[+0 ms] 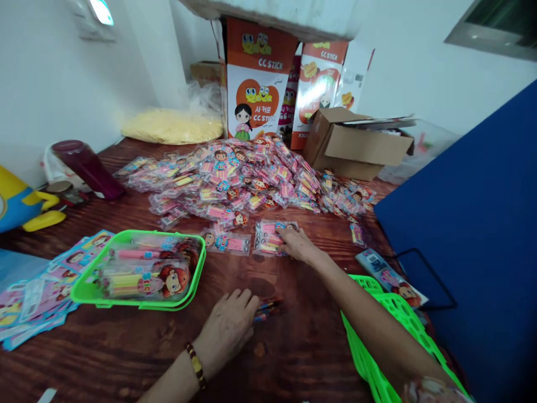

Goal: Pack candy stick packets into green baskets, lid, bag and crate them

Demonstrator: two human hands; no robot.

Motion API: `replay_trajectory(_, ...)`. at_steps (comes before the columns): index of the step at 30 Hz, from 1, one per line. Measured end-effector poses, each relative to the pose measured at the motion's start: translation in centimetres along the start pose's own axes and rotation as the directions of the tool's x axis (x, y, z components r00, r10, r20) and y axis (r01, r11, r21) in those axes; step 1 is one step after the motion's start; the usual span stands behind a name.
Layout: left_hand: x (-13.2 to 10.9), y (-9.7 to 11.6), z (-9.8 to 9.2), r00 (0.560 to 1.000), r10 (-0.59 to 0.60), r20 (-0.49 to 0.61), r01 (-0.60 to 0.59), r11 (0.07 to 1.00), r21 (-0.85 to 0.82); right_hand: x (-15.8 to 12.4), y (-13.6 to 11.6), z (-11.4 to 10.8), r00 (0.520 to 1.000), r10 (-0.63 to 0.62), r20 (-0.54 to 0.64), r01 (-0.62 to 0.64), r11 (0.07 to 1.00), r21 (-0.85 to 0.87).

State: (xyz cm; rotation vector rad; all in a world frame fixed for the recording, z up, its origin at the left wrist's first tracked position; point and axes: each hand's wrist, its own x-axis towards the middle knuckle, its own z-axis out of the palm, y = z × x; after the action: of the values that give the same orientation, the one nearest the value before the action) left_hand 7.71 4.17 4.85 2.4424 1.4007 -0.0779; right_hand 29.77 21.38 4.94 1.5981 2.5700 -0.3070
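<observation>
Head view: palm down, the left hand [229,322] curls its fingers at a blurred dark bundle [272,309]; I cannot tell if it grips. Farther off, slightly right, stick packets [267,240] lie crosswise on the counter [310,358]. Closer to them, the right hand [298,243] reaches forward-left, fingertips touching, grip unclear.

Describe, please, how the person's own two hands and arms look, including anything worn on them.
Both hands are gloveless. Beside the left hand, the wrist wears a bracelet of dark brown beads with a larger yellowish piece. The right hand has a bare wrist; a patterned sleeve shows, blurred, farther up that arm.
</observation>
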Motion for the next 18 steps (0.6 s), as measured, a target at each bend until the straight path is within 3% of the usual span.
replay_trajectory(3,0.0,0.1,-0.3,1.000,-0.004,0.008,0.004,1.000,-0.013,-0.1,-0.3,0.1,0.999,-0.013,-0.034,0.011,0.999,-0.048)
replay_trajectory(7,0.0,0.1,-0.5,1.000,0.006,0.014,-0.006,1.000,-0.008,-1.7,-0.9,0.5,0.980,-0.080,-0.182,0.047,0.982,-0.180)
replay_trajectory(9,0.1,0.1,-0.5,1.000,0.006,0.008,-0.006,1.000,0.001,-2.4,-1.1,0.5,0.976,-0.111,-0.186,0.077,0.980,-0.183)
replay_trajectory(14,-0.2,0.2,-0.6,0.997,0.072,-0.038,-0.069,0.995,0.077,-4.1,-2.5,-0.5,0.996,-0.007,-0.087,0.014,0.997,0.082)
replay_trajectory(18,-0.5,1.1,-1.0,0.985,0.160,-0.070,-0.151,0.982,0.116,-5.6,-5.9,-0.4,0.997,-0.079,-0.019,0.081,0.971,0.223)
